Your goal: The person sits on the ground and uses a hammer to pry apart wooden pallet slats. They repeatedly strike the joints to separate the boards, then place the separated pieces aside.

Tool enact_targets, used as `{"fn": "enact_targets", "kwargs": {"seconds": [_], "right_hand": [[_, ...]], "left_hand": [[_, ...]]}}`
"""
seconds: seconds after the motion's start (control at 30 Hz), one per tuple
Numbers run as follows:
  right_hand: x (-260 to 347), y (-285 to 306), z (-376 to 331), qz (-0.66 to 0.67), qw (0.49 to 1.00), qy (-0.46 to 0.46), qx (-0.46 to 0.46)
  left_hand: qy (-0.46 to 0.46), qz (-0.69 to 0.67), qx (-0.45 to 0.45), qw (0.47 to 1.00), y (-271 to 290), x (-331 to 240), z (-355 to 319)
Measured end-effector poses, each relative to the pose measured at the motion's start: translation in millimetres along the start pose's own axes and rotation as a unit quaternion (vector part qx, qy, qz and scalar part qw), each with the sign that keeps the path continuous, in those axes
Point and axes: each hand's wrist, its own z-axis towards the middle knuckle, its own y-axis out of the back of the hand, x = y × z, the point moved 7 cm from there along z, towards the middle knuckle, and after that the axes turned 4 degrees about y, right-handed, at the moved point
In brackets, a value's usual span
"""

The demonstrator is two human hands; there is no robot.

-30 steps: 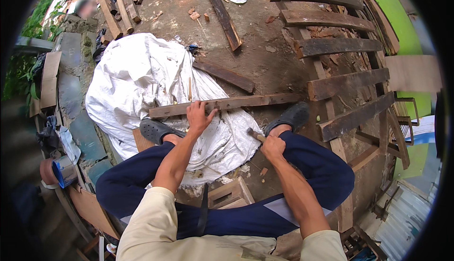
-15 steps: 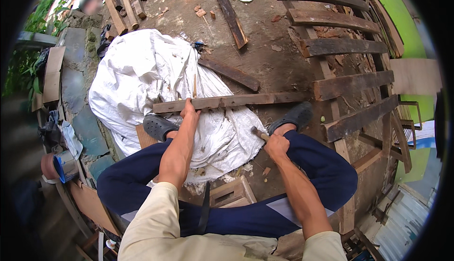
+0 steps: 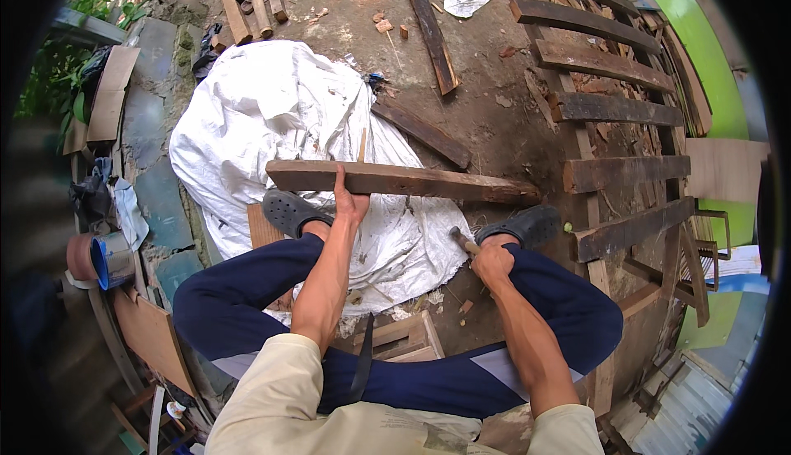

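Observation:
A long dark wooden plank (image 3: 412,180) lies crosswise in front of me, above the white woven sheet (image 3: 247,117). My left hand (image 3: 349,199) grips the plank left of its middle, one digit up against its face and the rest partly hidden below. The plank's right end comes down near the bare ground, beyond my right shoe (image 3: 523,226). Beside my right knee, my right hand (image 3: 493,264) is closed round a short wooden-handled tool (image 3: 463,241). Its dark end points toward the sheet, apart from the plank; its exact kind is unclear.
A slatted wooden frame (image 3: 618,109) stands at the right. Loose planks (image 3: 424,133) lie beyond the sheet, with more timber (image 3: 231,2) at the far left. A small wooden frame (image 3: 395,335) sits between my legs. A broken block wall (image 3: 161,191) runs along the left.
The plank has turned in my left hand: its left end is lifted, and more of its broad face shows. My right hand keeps the tool by my knee. The view has shifted slightly.

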Motion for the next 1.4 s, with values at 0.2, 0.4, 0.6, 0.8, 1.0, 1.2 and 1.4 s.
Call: {"fn": "enact_targets", "kwargs": {"seconds": [0.2, 0.4, 0.6, 0.8, 1.0, 1.2, 1.4], "right_hand": [[2.7, -6.3, 8.4, -0.011, 0.999, 0.014, -0.032], [17.9, -8.8, 3.4, -0.027, 0.997, 0.037, 0.061], [24.1, -6.8, -0.6, -0.006, 0.994, 0.048, 0.100], [34.3, 55.0, -40.5, -0.003, 0.992, 0.021, 0.123], [37.1, 87.9, -60.4, 0.164, 0.977, 0.121, 0.068], [56.5, 79.7, -48.7, 0.270, 0.953, 0.138, 0.005], [71.9, 111.7, -67.2, 0.218, 0.962, 0.160, -0.035]], "left_hand": [[-0.063, 0.074, 0.019, 0.995, -5.9, -10.8, -1.7], [-0.152, 0.228, -0.218, 0.937, -21.0, -7.4, -16.4], [-0.176, 0.356, -0.378, 0.836, 15.8, -7.4, -16.6], [-0.004, 0.456, -0.409, 0.790, 33.7, 32.1, -28.1], [-0.012, 0.765, -0.183, 0.618, 41.4, 21.1, -26.5], [-0.354, 0.865, -0.025, 0.355, 0.5, -78.5, -55.1], [-0.076, 0.907, -0.005, 0.414, 25.3, -119.7, -9.1]]}}
